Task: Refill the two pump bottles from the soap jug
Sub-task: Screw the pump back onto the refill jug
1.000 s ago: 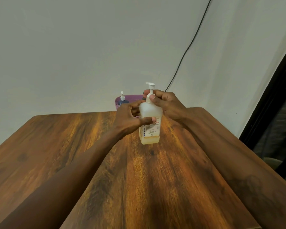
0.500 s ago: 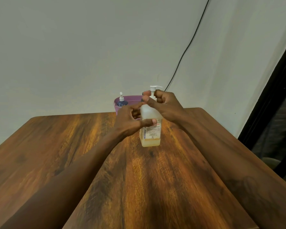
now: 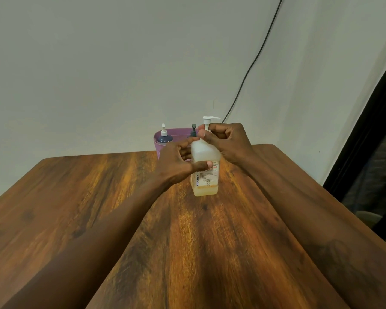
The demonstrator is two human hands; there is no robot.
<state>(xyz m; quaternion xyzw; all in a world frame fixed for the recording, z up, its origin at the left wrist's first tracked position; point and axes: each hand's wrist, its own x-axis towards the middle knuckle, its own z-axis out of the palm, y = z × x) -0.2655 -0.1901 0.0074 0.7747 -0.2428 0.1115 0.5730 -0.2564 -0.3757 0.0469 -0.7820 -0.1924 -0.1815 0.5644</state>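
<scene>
A translucent pump bottle (image 3: 205, 179) with a printed label and a little yellowish liquid at the bottom stands on the wooden table (image 3: 98, 197). My left hand (image 3: 176, 163) is wrapped around its body, thumb across the front. My right hand (image 3: 227, 143) grips the neck collar just under the white pump head (image 3: 210, 119), whose spout points right. Behind them a purple basket (image 3: 159, 141) holds a dark blue bottle with a white pump (image 3: 164, 136) and a bottle with a dark pump (image 3: 193, 130). No soap jug is in sight.
The table's back edge runs along a pale wall, where the basket sits. A black cable (image 3: 254, 63) hangs down the wall behind the bottle. A dark doorway or frame (image 3: 366, 141) borders the table's right side.
The white pump head has turned, its spout swinging from facing me round to the right, as my right hand twisted at the neck. My left hand kept its hold on the bottle body.
</scene>
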